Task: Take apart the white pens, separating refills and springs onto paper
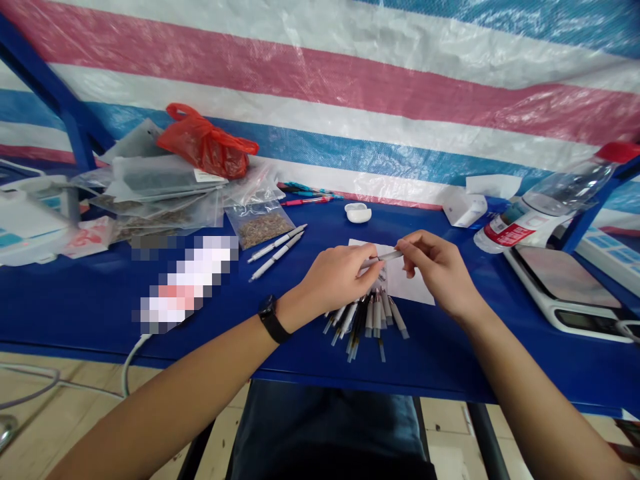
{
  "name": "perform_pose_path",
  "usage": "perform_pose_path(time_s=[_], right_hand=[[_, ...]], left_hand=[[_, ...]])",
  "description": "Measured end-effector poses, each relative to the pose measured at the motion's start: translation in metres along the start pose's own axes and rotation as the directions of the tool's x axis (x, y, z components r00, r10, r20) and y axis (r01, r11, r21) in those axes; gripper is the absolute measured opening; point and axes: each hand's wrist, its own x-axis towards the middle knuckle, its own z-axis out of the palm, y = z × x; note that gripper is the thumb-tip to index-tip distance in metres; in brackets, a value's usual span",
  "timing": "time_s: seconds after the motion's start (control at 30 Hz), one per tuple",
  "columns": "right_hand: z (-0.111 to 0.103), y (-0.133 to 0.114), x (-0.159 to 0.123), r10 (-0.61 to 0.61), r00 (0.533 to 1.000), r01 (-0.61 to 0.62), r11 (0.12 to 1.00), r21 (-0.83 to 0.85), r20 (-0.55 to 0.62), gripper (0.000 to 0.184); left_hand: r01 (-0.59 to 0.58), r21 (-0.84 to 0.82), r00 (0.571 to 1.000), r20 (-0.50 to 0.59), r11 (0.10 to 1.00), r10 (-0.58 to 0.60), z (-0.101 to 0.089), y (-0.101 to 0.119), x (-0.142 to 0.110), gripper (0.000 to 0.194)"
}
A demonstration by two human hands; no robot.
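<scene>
A blue tabletop (440, 347) runs across the room, backed by a plastic sheet (350, 73) in wide red, white and blue stripes, creased and shiny, with a blue post (75, 127) at the left. Below the near edge show the pale tiled floor (445, 440), marked with dark specks, and the person's dark lap (325, 420). Over the middle of the tabletop, the left hand (333, 273) and right hand (440, 270) meet at a slim grey pen piece (390, 256); the fingers of each are closed on it, one hand towards either end. Beneath it lies a white paper (413, 283), and nearer the person, a fanned heap of pen parts (370, 313) in grey, white and black. To the left, two white pens (277, 255) lie side by side, near a clear bag (263, 230) of brown bits and a stack of plastic bags (160, 180) topped by a red bag (207, 150). A white cable (125, 373) drops over the front edge from a blurred object (190, 280). Towards the back sits a small white case (358, 213); at the right, a clear bottle (550, 197) leans sideways behind a scale (575, 280).
</scene>
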Motion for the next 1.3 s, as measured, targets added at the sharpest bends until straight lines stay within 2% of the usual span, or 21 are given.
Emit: perform_pose_path(time_s=[0.63, 1.17, 1.3], right_hand=[[0.0002, 0.0022, -0.0011, -0.024, 0.999, 0.023, 0.998, -0.057, -0.022, 0.035], [0.0013, 0.0021, -0.0015, -0.017, 1.0, 0.016, 0.998, -0.066, -0.007, 0.037], [0.0017, 0.0015, -0.0013, -0.02, 1.0, 0.019, 0.997, -0.07, -0.002, 0.038]], left_hand=[[-0.013, -0.013, 0.999, 0.037, 1.0, 0.013, -0.0009, 0.0, -0.0002, 0.022], [-0.033, 0.043, 0.999, 0.037, 0.999, 0.031, -0.0006, 0.0002, -0.0005, 0.023], [-0.053, 0.063, 0.996, 0.075, 0.997, 0.048, -0.0017, 0.0015, -0.0014, 0.024]])
